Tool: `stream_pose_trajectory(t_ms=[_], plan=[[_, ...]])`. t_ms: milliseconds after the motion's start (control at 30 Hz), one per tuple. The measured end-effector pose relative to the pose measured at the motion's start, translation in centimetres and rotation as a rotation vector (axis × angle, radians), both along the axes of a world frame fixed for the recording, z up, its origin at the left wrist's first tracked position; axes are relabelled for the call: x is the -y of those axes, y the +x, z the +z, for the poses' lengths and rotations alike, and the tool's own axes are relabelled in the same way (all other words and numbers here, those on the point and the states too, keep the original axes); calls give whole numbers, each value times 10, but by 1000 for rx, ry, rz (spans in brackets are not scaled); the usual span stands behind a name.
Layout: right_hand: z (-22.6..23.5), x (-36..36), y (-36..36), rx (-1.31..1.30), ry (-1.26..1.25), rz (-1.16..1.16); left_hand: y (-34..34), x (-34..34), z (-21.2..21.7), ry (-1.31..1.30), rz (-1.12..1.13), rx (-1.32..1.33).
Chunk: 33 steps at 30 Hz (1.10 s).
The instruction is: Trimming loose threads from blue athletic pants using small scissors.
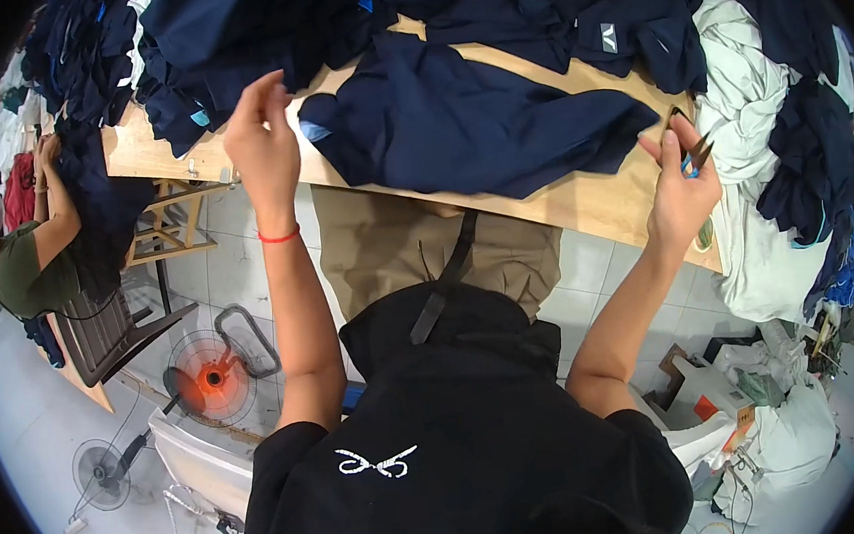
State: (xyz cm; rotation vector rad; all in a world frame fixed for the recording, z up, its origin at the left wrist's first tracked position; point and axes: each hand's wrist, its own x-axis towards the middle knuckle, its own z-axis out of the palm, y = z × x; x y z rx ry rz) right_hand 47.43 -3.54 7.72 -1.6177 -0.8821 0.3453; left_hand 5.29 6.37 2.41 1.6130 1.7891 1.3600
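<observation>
A dark navy garment (466,123) lies spread and wrinkled on the wooden table (594,216) in front of me, with a light blue patch at its left end. My left hand (264,129) is raised beside that end, apart from the cloth. Its fingers are loosely bent, thumb and index a little apart, and no object shows in them. At the garment's right tip, my right hand (682,172) is closed around small thread snips (699,153) with a bit of blue on them. Whether its fingertips touch the cloth, I cannot tell.
Heaped navy garments (528,18) cover the table's far side. White cloth (742,92) hangs over the right end. At left, a person (29,248) handles cloth near a brown chair (106,327). An orange-centred fan (213,376) and white bins (196,451) stand low beside me.
</observation>
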Motion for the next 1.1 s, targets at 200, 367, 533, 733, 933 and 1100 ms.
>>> stream_pose_trajectory(t_ms=[200,367,533,733,933,1100], plan=[[-36,21,11,-13,-182,61,7,44,-38,32,-157,-169],[-51,37,-23,-38,-304,181,13,87,-68,-130,-13,-5],[-55,22,-74,-123,-200,398,14,97,-62,-169,14,194],[-45,6,-91,-183,-359,425,44,64,-38,-102,-136,79],[-53,12,-48,-169,-188,190,68,46,-62,-135,-224,114],[-91,29,15,-153,-207,-58,29,70,-72,-431,-400,214]])
